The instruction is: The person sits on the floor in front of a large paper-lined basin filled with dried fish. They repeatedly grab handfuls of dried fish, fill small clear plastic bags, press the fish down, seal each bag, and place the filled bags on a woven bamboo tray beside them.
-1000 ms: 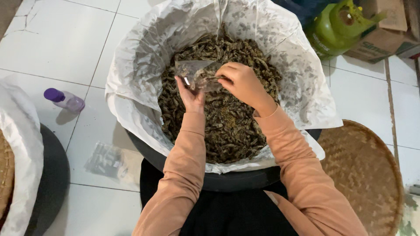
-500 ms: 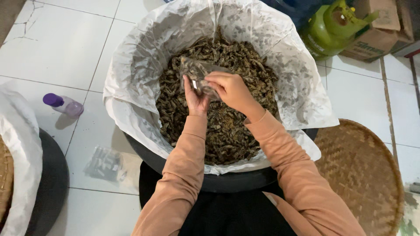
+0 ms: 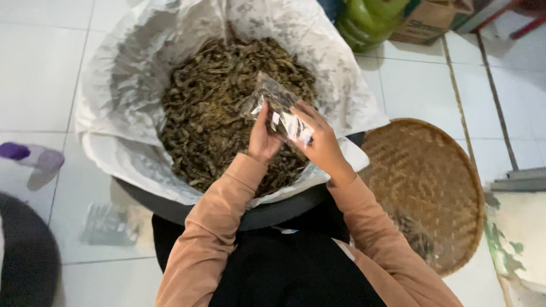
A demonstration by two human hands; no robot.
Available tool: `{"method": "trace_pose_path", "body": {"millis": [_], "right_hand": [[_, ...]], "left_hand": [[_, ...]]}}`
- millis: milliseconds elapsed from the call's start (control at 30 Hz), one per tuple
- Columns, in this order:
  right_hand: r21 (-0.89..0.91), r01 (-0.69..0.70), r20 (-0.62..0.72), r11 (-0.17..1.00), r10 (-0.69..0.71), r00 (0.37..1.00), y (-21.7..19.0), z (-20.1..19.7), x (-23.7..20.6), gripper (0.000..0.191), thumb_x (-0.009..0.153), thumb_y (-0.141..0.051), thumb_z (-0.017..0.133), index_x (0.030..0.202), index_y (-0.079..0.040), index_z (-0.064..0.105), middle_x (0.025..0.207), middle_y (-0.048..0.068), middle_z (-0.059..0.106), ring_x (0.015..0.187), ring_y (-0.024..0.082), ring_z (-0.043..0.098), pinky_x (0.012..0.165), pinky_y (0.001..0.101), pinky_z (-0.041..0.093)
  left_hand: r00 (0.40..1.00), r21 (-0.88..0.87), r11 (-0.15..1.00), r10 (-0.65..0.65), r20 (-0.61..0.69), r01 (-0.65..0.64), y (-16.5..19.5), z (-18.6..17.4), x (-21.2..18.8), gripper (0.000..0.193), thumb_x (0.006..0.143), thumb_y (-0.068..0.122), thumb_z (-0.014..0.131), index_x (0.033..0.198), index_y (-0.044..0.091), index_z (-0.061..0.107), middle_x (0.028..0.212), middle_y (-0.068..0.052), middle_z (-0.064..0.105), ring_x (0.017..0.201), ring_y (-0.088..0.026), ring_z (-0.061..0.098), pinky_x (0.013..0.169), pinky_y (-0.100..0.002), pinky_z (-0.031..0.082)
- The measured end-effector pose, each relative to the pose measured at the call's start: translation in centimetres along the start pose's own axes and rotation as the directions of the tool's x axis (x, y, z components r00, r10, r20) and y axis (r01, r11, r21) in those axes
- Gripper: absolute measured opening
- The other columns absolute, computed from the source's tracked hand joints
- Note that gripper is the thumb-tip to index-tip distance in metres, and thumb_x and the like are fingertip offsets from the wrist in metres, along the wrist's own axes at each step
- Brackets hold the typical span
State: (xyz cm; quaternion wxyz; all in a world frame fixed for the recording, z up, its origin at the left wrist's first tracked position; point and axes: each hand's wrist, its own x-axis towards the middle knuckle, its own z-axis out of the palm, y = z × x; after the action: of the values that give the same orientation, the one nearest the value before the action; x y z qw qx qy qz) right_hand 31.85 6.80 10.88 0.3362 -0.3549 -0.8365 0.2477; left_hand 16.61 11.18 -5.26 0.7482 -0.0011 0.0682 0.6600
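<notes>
A small clear plastic bag [image 3: 272, 106] is held up over a large black tub [image 3: 273, 211] lined with white paper [image 3: 114, 96] and filled with dark dried strips [image 3: 210, 113]. My left hand [image 3: 263, 139] grips the bag from below and behind. My right hand [image 3: 321, 139] pinches the bag's lower right edge. Both arms wear peach sleeves. The bag's contents are hard to make out.
A round woven bamboo tray [image 3: 426, 187] lies on the tiled floor to the right. A green gas cylinder [image 3: 369, 20] and a cardboard box [image 3: 432, 20] stand behind it. On the left floor lie a purple-capped bottle [image 3: 34, 158] and a stack of clear plastic bags [image 3: 108, 224].
The view has shifted left, so tub and hands now sit further right. Both hands have lifted the bag out of the dried strips and closer to me.
</notes>
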Motion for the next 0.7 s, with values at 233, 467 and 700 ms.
{"method": "trace_pose_path", "body": {"millis": [233,467,700], "right_hand": [[-0.153,-0.306,-0.305,0.94,0.25,0.919,5.7,-11.2,-14.5,0.065,0.092,-0.009,0.076,0.152,-0.004,0.053,0.157,0.022,0.054,0.146,0.038,0.053,0.118,0.0426,0.044],[-0.415,-0.649,-0.673,0.638,0.264,0.691,14.9,-18.9,-31.6,0.07,0.093,-0.014,0.085,0.152,0.003,0.052,0.154,0.028,0.051,0.142,0.046,0.049,0.118,0.0497,0.042],[0.02,-0.857,-0.756,0.514,0.569,0.324,21.8,-17.6,-39.5,0.061,0.088,-0.028,0.082,0.138,0.0,0.062,0.13,0.028,0.065,0.121,0.043,0.062,0.106,0.0495,0.047]], "left_hand": [[0.799,0.365,0.738,-0.6,-0.029,0.567,-20.2,5.5,-3.2,0.046,0.114,0.038,0.071,0.131,0.0,0.052,0.123,-0.016,0.063,0.114,-0.03,0.06,0.094,-0.05,0.055],[0.922,0.8,0.49,0.022,0.386,-0.347,-15.2,8.5,-8.1,0.048,0.102,-0.002,0.066,0.148,0.004,0.052,0.131,-0.013,0.067,0.126,-0.023,0.065,0.111,-0.037,0.053],[-0.082,0.874,-0.34,0.917,0.39,0.348,16.9,1.5,-23.7,0.007,0.105,0.003,0.065,0.099,0.005,0.068,0.091,-0.005,0.066,0.079,-0.015,0.058,0.071,-0.027,0.049]]}}
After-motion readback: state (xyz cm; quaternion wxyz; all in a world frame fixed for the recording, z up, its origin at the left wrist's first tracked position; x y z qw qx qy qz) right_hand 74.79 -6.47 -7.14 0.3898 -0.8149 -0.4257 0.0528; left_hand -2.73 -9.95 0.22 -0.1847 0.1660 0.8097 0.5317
